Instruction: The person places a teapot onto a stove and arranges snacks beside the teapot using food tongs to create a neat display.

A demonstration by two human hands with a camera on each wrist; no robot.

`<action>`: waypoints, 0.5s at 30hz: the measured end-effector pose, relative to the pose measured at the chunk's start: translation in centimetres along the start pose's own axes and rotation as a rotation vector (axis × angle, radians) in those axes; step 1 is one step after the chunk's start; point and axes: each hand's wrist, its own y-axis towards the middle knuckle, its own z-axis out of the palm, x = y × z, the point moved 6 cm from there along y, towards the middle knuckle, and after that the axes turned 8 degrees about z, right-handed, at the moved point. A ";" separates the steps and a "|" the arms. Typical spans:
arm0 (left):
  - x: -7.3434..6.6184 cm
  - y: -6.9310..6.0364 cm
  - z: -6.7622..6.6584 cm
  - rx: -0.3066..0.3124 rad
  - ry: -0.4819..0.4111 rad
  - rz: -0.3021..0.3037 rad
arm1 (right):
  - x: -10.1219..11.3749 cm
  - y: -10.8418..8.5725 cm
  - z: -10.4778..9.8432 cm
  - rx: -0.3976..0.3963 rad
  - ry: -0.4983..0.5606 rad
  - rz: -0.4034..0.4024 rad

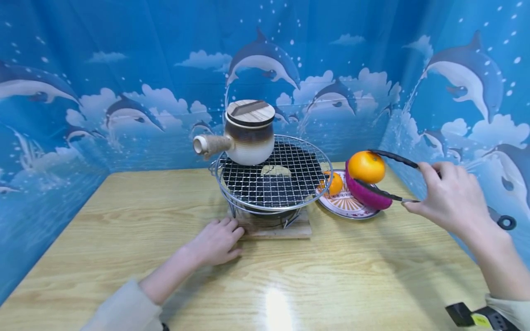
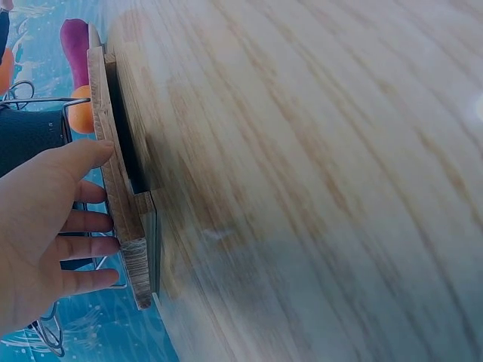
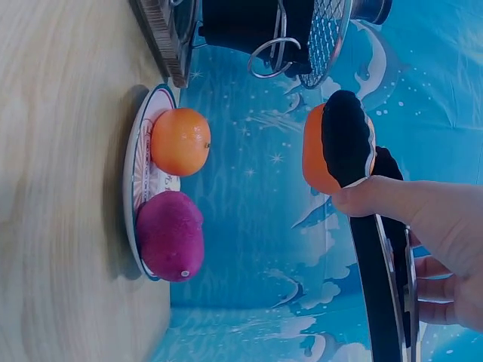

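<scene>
My right hand (image 1: 457, 197) grips black-padded tongs (image 1: 395, 157), which pinch an orange (image 1: 366, 167). In the right wrist view this held orange (image 3: 315, 154) hangs in the air, apart from the plate. Below it, a patterned plate (image 1: 348, 212) carries a smaller orange (image 1: 336, 184) and what looks like a purple sweet potato (image 1: 378, 198). My left hand (image 1: 217, 241) rests against the left end of a wooden board (image 1: 277, 233) under the stove. Seen from the left wrist, its thumb touches the board's edge (image 2: 119, 181) and its fingers lie extended, loosely spread.
A round wire grill (image 1: 285, 184) tops the dark stove. On its back left stands a brown-and-white pot (image 1: 252, 147) with a wooden lid (image 1: 250, 111) and a wrapped side handle (image 1: 216, 144) pointing left. A dolphin-print curtain (image 1: 145, 69) borders the table (image 1: 145, 207).
</scene>
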 end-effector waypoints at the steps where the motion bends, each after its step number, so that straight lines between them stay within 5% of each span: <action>1: 0.0 0.0 0.0 0.000 0.001 0.000 | 0.1 0.0 -0.1 -0.010 -0.004 -0.003; 15: 0.0 0.1 0.0 0.019 -0.006 -0.003 | 1.5 0.3 -1.6 -0.091 0.027 -0.074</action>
